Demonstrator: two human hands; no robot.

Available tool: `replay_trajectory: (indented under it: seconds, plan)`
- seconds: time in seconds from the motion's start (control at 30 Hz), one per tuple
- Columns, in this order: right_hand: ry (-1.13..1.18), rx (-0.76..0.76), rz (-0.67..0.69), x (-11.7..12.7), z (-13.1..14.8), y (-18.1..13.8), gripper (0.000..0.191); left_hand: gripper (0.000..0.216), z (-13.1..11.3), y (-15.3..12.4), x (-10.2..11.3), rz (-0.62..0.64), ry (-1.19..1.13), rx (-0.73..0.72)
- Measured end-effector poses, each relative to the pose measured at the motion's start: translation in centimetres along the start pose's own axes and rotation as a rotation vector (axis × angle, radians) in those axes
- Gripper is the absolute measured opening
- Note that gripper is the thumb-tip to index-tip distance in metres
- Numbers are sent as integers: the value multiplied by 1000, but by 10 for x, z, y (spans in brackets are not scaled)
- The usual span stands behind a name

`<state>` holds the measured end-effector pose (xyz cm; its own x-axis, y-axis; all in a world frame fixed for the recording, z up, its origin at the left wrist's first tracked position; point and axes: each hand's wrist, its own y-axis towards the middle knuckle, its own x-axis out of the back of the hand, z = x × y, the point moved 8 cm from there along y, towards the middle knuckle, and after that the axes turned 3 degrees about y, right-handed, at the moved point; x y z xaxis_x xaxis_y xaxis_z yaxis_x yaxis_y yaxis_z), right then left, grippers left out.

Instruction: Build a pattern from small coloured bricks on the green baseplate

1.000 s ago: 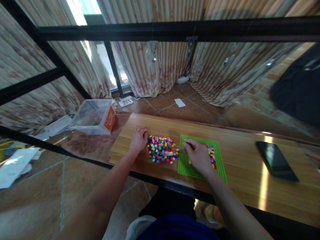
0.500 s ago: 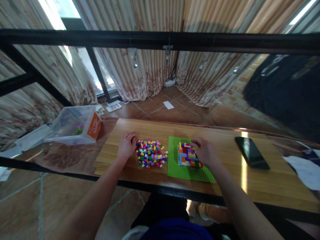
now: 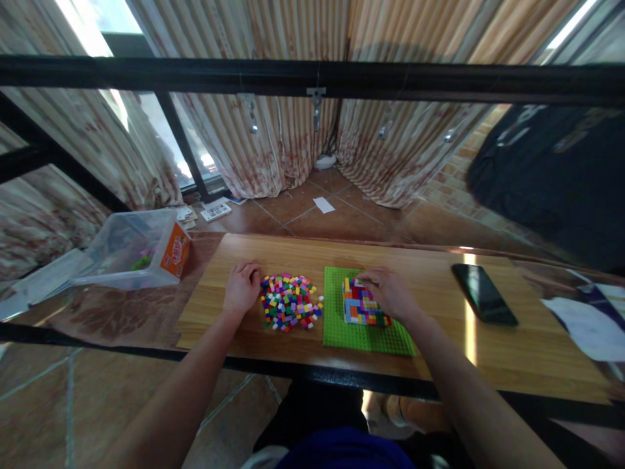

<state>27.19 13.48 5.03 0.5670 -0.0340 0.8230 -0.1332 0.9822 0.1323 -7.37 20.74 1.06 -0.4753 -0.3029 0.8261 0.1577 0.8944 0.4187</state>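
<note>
A block built of many-coloured toy bricks (image 3: pixel 360 306) stands on a green studded baseplate (image 3: pixel 333 329). Over its far edge is my right hand (image 3: pixel 390 294), thumb and fingers pinched together at the top bricks; whatever lies between the fingertips is too small to make out. My left hand (image 3: pixel 241 286) rests on the table at the left edge of a pile of small loose bricks (image 3: pixel 291 303). Its fingers are curled in, and their tips are partly hidden, so anything in them does not show.
The wooden table (image 3: pixel 439 345) carries a black phone (image 3: pixel 484 294) on the right. Left of it sits a clear plastic bin (image 3: pixel 129 251) with an orange label and a few pieces inside. A black bar (image 3: pixel 283 78) crosses in front of curtains. Papers (image 3: pixel 581 329) lie far right.
My right hand's fingertips have shifted left along the far edge of the brick block. My left hand stays beside the pile. The whole view has moved slightly.
</note>
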Motion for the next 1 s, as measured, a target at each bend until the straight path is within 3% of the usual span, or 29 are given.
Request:
replay_trajectory:
  seconds: [0.27,1.0]
  plan:
    - [13,-34,-17,6,-6,4,35,24,0,-1,1,-9,-2,3]
    - [-102,164,180,-5,9,18,38,25,-3,0,1,-3,21,-7]
